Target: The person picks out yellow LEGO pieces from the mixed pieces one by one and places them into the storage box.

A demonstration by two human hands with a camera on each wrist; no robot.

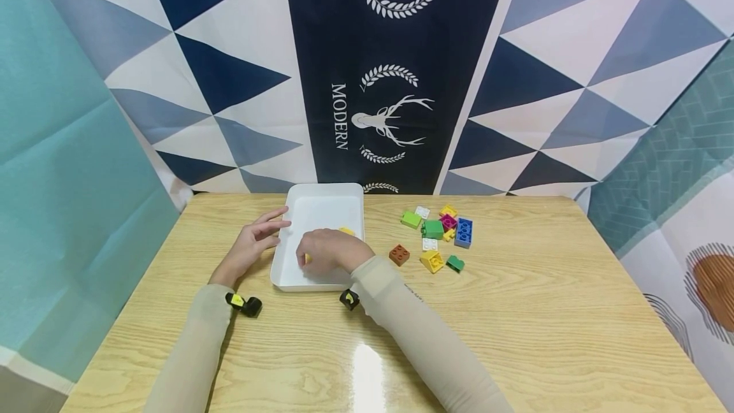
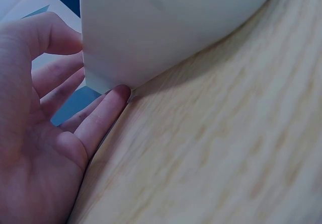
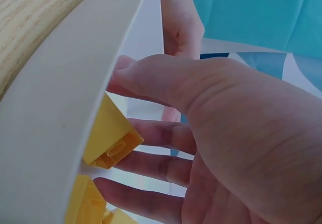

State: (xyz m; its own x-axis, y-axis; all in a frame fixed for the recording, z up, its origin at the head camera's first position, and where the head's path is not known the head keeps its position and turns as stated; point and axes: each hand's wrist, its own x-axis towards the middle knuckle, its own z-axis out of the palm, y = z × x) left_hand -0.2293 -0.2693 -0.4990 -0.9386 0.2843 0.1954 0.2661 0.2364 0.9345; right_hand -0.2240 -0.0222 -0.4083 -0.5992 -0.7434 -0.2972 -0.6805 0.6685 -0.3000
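Note:
A white tray (image 1: 323,199) stands on the table in the head view. My left hand (image 1: 255,247) is at its left side, fingers fairly straight, their tips at the rim. Close up in the left wrist view, the thumb and fingertips (image 2: 118,93) meet the tray's wall (image 2: 166,27). My right hand (image 1: 329,250) is over the inside of the tray. It pinches a tilted yellow toy brick (image 3: 113,136) beside the tray's wall, thumb and forefinger close together; their grip is partly hidden by that wall. Another yellow brick (image 3: 85,201) lies in the tray below it.
Several toy bricks lie right of the tray, among them a brown brick (image 1: 399,254), a blue brick (image 1: 464,232), a green brick (image 1: 432,229) and a yellow sloped brick (image 1: 432,261). A patterned cloth (image 1: 252,69) hangs behind the wooden table (image 1: 550,311).

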